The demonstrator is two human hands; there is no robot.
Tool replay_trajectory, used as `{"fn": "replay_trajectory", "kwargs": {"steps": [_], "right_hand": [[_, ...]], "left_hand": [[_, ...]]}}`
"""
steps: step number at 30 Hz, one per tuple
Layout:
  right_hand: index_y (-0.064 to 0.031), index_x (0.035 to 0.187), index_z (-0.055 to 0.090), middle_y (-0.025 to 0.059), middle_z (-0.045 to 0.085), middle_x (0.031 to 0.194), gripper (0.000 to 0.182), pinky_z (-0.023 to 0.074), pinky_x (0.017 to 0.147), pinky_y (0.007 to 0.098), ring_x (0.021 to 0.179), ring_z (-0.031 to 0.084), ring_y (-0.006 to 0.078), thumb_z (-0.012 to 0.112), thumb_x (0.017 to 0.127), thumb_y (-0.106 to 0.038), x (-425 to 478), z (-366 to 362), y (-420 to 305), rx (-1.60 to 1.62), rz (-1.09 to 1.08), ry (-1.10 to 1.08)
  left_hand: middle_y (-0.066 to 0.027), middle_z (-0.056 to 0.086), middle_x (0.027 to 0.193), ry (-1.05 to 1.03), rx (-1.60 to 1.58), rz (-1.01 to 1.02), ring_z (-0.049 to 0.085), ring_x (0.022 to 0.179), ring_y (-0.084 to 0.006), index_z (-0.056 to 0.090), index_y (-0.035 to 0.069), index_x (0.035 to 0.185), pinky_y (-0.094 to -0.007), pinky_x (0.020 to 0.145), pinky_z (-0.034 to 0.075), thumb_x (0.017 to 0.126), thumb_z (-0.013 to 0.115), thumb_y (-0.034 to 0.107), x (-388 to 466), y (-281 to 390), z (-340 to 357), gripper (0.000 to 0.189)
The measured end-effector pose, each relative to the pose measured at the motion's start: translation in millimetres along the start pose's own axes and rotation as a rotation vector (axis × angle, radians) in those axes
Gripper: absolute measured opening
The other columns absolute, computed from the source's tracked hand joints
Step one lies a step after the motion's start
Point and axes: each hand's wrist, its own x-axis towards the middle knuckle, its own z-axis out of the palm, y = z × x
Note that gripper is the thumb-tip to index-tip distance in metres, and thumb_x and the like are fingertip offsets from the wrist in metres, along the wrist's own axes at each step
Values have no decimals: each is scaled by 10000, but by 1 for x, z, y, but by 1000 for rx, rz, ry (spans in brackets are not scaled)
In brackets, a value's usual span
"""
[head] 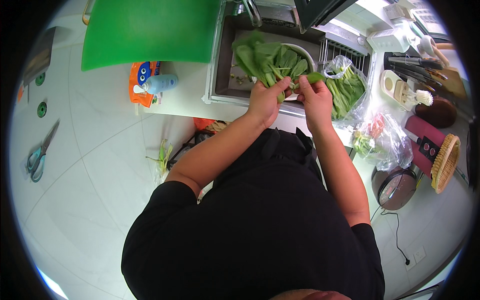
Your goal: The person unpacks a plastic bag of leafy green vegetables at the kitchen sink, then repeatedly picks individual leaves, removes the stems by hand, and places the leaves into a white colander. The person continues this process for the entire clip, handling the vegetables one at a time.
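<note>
My left hand [265, 98] grips a bunch of leafy greens [252, 56] by its stems, above the front of the sink [228, 45]. Close beside it, my right hand [315, 98] pinches a single green leaf [315, 77] near the base of the bunch. Under the greens sits a pale round basin [309, 54], with more loose leaves [291, 62] inside it. Both hands partly cover its near rim. To the right of my right hand, a clear plastic bag [365, 101] holds more greens [345, 88] on the sink's right side.
A faucet [253, 13] reaches over the sink's back. Left of the sink are a green board [150, 30], a blue pump bottle [162, 84] and an orange pouch [135, 80]. At right stand a knife block [405, 67], a brush [423, 97], a bag of vegetables [390, 144] and a rice cooker [395, 191].
</note>
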Motion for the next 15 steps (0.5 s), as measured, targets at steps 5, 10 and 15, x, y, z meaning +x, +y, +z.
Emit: {"fn": "replay_trajectory", "kwargs": {"steps": [5,10,15], "right_hand": [[-40,1082,626,46,682,975,206,521,726,265,819,643,126,654,1010,-230,5,-13,21,391,32,139],[-38,1122,658,26,673,954,239,515,743,263,819,636,120,665,1004,-246,-2,-15,14,289,101,57],[-35,1160,657,5,673,950,258,500,768,273,861,633,122,663,1006,-241,6,-23,18,235,70,79]], "left_hand": [[-31,664,1025,69,-219,-122,640,893,-142,635,90,1075,-276,752,534,947,691,81,-1,3,6,140],[-14,657,978,15,-68,-127,612,820,-117,632,111,1054,-269,697,505,949,703,123,7,-3,-1,127],[-7,654,938,122,128,-163,585,769,-105,629,100,1072,-270,677,487,946,719,170,15,-8,-4,170]]}}
